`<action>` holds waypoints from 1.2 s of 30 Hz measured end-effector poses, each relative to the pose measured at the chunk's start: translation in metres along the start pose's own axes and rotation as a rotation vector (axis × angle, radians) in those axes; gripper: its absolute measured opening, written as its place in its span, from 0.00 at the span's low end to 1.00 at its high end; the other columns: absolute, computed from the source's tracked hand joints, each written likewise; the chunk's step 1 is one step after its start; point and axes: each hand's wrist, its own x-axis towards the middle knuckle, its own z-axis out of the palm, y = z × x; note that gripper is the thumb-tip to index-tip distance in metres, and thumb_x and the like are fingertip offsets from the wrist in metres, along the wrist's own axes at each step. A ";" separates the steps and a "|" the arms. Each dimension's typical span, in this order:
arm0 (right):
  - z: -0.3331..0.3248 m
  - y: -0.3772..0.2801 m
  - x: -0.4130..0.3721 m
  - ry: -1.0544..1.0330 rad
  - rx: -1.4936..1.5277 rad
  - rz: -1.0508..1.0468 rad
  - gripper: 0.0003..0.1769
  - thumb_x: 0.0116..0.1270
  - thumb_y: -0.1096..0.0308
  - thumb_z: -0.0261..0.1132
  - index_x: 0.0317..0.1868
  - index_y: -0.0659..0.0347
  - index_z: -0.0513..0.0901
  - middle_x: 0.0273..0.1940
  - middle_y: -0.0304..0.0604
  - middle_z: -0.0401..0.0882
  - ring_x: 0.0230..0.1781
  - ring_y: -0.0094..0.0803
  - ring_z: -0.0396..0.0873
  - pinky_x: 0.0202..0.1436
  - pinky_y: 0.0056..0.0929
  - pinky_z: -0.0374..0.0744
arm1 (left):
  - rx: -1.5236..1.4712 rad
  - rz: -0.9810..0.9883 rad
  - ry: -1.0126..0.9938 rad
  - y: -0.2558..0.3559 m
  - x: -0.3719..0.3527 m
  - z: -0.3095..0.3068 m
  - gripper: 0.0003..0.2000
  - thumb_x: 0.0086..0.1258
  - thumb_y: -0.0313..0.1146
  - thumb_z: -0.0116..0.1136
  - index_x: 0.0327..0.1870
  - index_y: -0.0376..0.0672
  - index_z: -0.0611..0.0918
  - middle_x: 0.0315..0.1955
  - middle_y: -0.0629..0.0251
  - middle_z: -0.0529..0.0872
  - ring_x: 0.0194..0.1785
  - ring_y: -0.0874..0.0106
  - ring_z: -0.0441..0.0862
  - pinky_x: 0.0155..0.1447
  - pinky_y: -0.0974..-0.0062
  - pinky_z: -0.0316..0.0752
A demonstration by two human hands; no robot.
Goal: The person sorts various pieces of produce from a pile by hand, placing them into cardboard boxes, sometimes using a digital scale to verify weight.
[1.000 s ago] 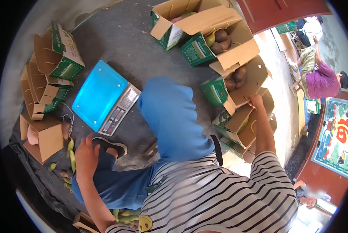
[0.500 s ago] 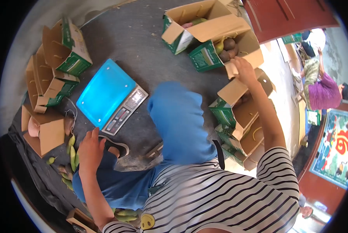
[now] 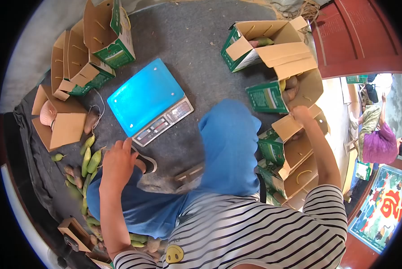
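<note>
My right hand [image 3: 302, 115] is closed at the near edge of a green and brown cardboard box [image 3: 268, 97] that holds brown, root-like vegetables [image 3: 291, 92]. Its fingertips are partly hidden against the cardboard. My left hand [image 3: 119, 162] is over my bent knee with fingers loosely extended and nothing in it. Just beyond it lies a digital scale [image 3: 163, 123] with a bare blue platform. Long green vegetables [image 3: 93, 161] and a few brownish ones lie on the floor to the left of that hand.
More open boxes [image 3: 299, 172] stand along the right, and another [image 3: 277, 45] at the upper right holds vegetables. Several boxes [image 3: 113, 54] stand at the left, with a smaller carton [image 3: 68, 130] holding something pink. A person in purple [image 3: 380, 143] is at the far right.
The view has shifted, so the scale and boxes appear farther right. My right hand has moved from a raised small flap to lower at the box edge. My left hand stays over the knee.
</note>
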 end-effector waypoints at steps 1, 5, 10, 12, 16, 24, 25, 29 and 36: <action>0.005 -0.003 -0.004 -0.005 0.015 -0.007 0.10 0.63 0.65 0.60 0.43 0.56 0.80 0.31 0.51 0.83 0.35 0.48 0.83 0.38 0.45 0.79 | 0.004 0.000 0.002 0.000 0.002 0.000 0.21 0.65 0.37 0.61 0.57 0.40 0.75 0.38 0.58 0.80 0.43 0.60 0.81 0.46 0.63 0.75; 0.017 -0.032 -0.024 0.025 0.029 -0.044 0.08 0.62 0.65 0.61 0.39 0.58 0.81 0.29 0.50 0.82 0.34 0.49 0.82 0.37 0.44 0.79 | -0.008 0.021 0.009 0.004 0.008 0.001 0.21 0.65 0.36 0.61 0.57 0.40 0.75 0.38 0.58 0.80 0.44 0.60 0.81 0.46 0.63 0.75; -0.072 -0.031 -0.034 -0.057 0.270 -0.013 0.06 0.60 0.67 0.62 0.36 0.57 0.81 0.32 0.47 0.83 0.34 0.47 0.82 0.38 0.42 0.78 | -0.034 0.030 -0.011 0.006 0.012 0.001 0.21 0.64 0.35 0.62 0.56 0.40 0.74 0.39 0.57 0.80 0.44 0.57 0.81 0.46 0.61 0.74; -0.115 -0.016 -0.007 0.180 0.279 0.121 0.07 0.61 0.66 0.60 0.36 0.59 0.81 0.33 0.47 0.82 0.37 0.44 0.81 0.41 0.39 0.76 | -0.060 0.020 -0.004 0.005 0.015 0.004 0.20 0.63 0.34 0.62 0.55 0.40 0.74 0.40 0.54 0.80 0.43 0.53 0.80 0.44 0.58 0.74; -0.147 0.021 0.090 0.749 0.131 -0.076 0.17 0.64 0.72 0.58 0.54 0.57 0.77 0.48 0.52 0.80 0.48 0.49 0.78 0.51 0.40 0.75 | -0.098 0.052 0.021 0.003 0.023 0.007 0.21 0.59 0.36 0.65 0.52 0.40 0.75 0.40 0.56 0.80 0.43 0.54 0.80 0.44 0.59 0.75; -0.098 0.133 0.243 0.533 -0.133 -0.243 0.32 0.49 0.77 0.71 0.58 0.61 0.72 0.56 0.48 0.74 0.55 0.45 0.73 0.57 0.39 0.73 | -0.048 -0.045 0.020 0.000 0.029 0.018 0.13 0.63 0.35 0.61 0.45 0.39 0.78 0.36 0.57 0.82 0.41 0.61 0.83 0.42 0.64 0.76; -0.100 0.130 0.250 0.440 0.168 -0.134 0.28 0.51 0.75 0.70 0.54 0.60 0.73 0.53 0.49 0.75 0.53 0.46 0.74 0.54 0.40 0.75 | -0.051 -0.046 0.013 0.003 0.030 0.016 0.13 0.63 0.35 0.61 0.45 0.39 0.78 0.37 0.57 0.82 0.41 0.61 0.83 0.42 0.64 0.76; -0.099 0.129 0.262 0.136 0.627 0.044 0.14 0.57 0.70 0.63 0.45 0.58 0.79 0.44 0.53 0.79 0.44 0.49 0.80 0.44 0.44 0.79 | -0.046 -0.045 -0.007 0.004 0.031 0.015 0.13 0.63 0.35 0.61 0.45 0.39 0.78 0.38 0.57 0.82 0.43 0.61 0.83 0.43 0.64 0.76; -0.087 0.106 0.236 0.092 -0.277 -0.144 0.43 0.61 0.76 0.52 0.75 0.33 0.52 0.50 0.56 0.78 0.49 0.53 0.78 0.52 0.49 0.77 | -0.095 -0.012 0.082 0.004 0.034 0.025 0.14 0.64 0.36 0.60 0.46 0.40 0.77 0.38 0.56 0.82 0.42 0.59 0.82 0.44 0.61 0.75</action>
